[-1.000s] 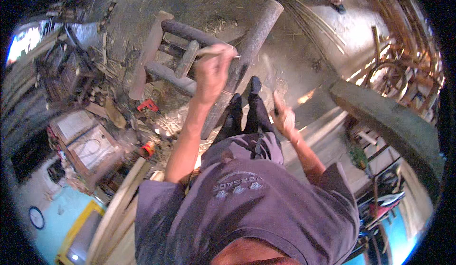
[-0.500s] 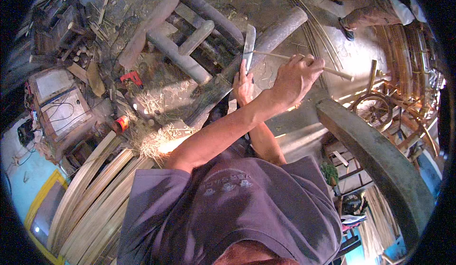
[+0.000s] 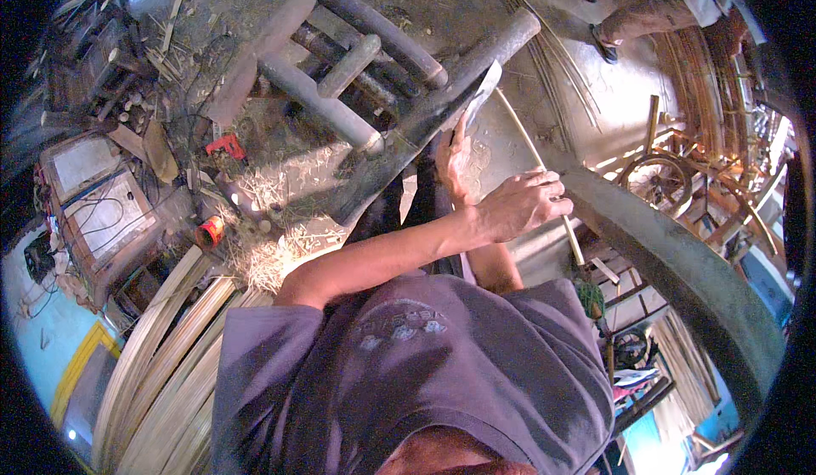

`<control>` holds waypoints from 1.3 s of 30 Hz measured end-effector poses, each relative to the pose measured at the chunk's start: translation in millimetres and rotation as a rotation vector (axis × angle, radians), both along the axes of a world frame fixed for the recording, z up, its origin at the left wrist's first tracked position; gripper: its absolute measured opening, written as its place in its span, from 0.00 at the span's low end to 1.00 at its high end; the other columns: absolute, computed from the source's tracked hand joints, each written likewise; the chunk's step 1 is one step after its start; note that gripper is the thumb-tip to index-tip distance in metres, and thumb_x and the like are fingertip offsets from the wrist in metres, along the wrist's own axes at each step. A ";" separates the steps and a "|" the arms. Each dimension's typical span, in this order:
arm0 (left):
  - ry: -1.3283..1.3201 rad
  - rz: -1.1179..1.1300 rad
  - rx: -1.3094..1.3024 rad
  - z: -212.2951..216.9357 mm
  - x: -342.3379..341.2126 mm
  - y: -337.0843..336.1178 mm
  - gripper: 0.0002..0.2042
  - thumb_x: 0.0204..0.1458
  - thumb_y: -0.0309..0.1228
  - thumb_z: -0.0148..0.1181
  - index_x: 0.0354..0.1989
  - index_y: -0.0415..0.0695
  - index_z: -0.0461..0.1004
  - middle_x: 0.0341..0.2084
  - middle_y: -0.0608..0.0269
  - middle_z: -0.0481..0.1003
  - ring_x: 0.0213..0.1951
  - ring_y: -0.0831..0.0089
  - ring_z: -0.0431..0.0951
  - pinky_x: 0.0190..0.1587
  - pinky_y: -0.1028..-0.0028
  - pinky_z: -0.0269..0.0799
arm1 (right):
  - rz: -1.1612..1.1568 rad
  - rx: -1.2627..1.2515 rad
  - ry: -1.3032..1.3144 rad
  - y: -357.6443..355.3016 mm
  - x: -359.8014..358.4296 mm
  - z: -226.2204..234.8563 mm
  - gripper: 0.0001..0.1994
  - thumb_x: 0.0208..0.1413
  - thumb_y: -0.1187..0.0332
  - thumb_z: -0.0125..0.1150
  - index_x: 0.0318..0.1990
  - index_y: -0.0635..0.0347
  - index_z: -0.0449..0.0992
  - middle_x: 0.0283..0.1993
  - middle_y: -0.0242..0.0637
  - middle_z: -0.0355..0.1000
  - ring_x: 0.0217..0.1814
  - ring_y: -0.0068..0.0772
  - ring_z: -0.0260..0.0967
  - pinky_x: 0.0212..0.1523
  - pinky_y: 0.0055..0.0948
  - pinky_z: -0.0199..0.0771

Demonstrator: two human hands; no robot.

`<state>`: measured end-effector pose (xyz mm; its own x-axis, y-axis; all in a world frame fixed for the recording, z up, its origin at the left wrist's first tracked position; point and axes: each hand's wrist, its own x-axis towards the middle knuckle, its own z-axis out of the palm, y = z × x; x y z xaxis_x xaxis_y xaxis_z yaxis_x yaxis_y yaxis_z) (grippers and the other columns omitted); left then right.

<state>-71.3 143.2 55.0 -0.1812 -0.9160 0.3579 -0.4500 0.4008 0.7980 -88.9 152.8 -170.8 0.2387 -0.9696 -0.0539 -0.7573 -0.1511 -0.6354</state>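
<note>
My left arm (image 3: 374, 258) crosses in front of my right forearm. A thin pale stick (image 3: 518, 126) is gripped in my left hand (image 3: 525, 207), its far end close to the blade and its thicker end pointing toward me at the right. Whether that far end touches the blade I cannot tell. My right hand (image 3: 455, 162) is closed round the handle of a knife (image 3: 484, 94), its broad blade pointing away and to the right. Just beyond the hands lies a frame of thick, dark round poles (image 3: 348, 67), with one long pole (image 3: 501, 45) reaching past the knife.
A thick grey beam (image 3: 671, 245) curves along my right. Long pale strips (image 3: 166, 364) and a heap of shavings (image 3: 280, 250) lie at left, near a red tool (image 3: 225, 146) and an orange can (image 3: 210, 231). Another person's leg (image 3: 642, 20) shows at far right, near a spoked wheel (image 3: 657, 184).
My left hand has come nearer to me, and the stick has swung from almost crosswise to steeply slanted. The knife has shifted right and its blade leans further right.
</note>
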 end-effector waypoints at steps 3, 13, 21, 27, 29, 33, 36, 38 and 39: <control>0.242 -0.039 -0.095 18.8 -3.3 3.9 0.08 0.52 0.28 0.54 0.40 0.45 0.74 0.36 0.57 0.73 0.50 0.60 0.74 0.51 0.64 0.73 | 0.159 -0.008 -0.120 -7.3 -28.9 32.8 0.29 0.58 0.70 0.54 0.69 0.50 0.58 0.29 0.56 0.70 0.28 0.54 0.69 0.29 0.49 0.67; 1.485 0.478 0.444 -42.4 105.8 76.1 0.20 0.65 0.48 0.45 0.44 0.40 0.68 0.39 0.55 0.76 0.47 0.63 0.78 0.50 0.64 0.77 | -0.386 0.464 -0.744 23.0 -81.7 152.3 0.31 0.65 0.58 0.52 0.73 0.47 0.49 0.24 0.29 0.63 0.19 0.18 0.61 0.18 0.22 0.64; 1.546 0.496 0.962 -42.4 135.1 181.4 0.15 0.65 0.38 0.48 0.48 0.36 0.71 0.41 0.49 0.77 0.44 0.61 0.80 0.50 0.65 0.78 | -0.233 0.644 -0.908 -0.7 -52.6 181.6 0.28 0.66 0.62 0.46 0.73 0.44 0.50 0.29 0.29 0.62 0.21 0.20 0.62 0.19 0.22 0.66; -0.221 0.546 0.165 -0.5 96.0 181.2 0.18 0.61 0.39 0.54 0.47 0.34 0.73 0.36 0.46 0.79 0.39 0.52 0.81 0.44 0.64 0.77 | 0.117 0.770 -0.788 22.0 -38.8 181.8 0.25 0.66 0.63 0.44 0.71 0.44 0.57 0.30 0.31 0.64 0.20 0.21 0.63 0.19 0.23 0.67; -0.256 0.356 0.665 4.7 87.7 178.7 0.18 0.61 0.39 0.53 0.50 0.35 0.72 0.39 0.43 0.78 0.44 0.46 0.78 0.50 0.60 0.73 | 0.197 0.693 -0.678 30.3 -34.1 181.4 0.25 0.66 0.61 0.45 0.70 0.44 0.58 0.30 0.30 0.65 0.19 0.22 0.63 0.20 0.25 0.66; -0.070 0.459 0.659 11.8 65.2 193.6 0.23 0.62 0.41 0.52 0.59 0.38 0.66 0.40 0.38 0.77 0.48 0.41 0.75 0.51 0.55 0.72 | 0.193 0.777 -0.768 42.7 -45.5 190.8 0.30 0.65 0.60 0.53 0.72 0.49 0.53 0.29 0.29 0.65 0.20 0.20 0.62 0.21 0.24 0.65; 0.567 0.592 0.780 23.8 60.0 213.8 0.21 0.65 0.40 0.48 0.63 0.42 0.62 0.21 0.60 0.72 0.19 0.74 0.72 0.24 0.72 0.71 | 0.198 0.621 -0.805 47.5 -72.4 208.0 0.33 0.63 0.63 0.56 0.73 0.52 0.50 0.28 0.28 0.65 0.22 0.19 0.62 0.23 0.23 0.66; 0.830 0.616 0.754 32.2 54.8 223.6 0.20 0.66 0.37 0.47 0.64 0.46 0.61 0.20 0.68 0.64 0.18 0.87 0.61 0.21 0.82 0.65 | 0.264 0.394 -0.796 44.6 -94.1 220.5 0.34 0.62 0.66 0.56 0.73 0.53 0.49 0.26 0.28 0.65 0.24 0.18 0.63 0.25 0.22 0.66; 0.935 0.611 0.765 34.8 49.5 225.7 0.19 0.66 0.37 0.48 0.63 0.46 0.62 0.20 0.69 0.64 0.17 0.86 0.61 0.20 0.82 0.64 | 0.314 0.269 -0.785 42.2 -106.0 226.0 0.34 0.61 0.67 0.56 0.73 0.52 0.49 0.25 0.27 0.65 0.25 0.18 0.63 0.26 0.21 0.66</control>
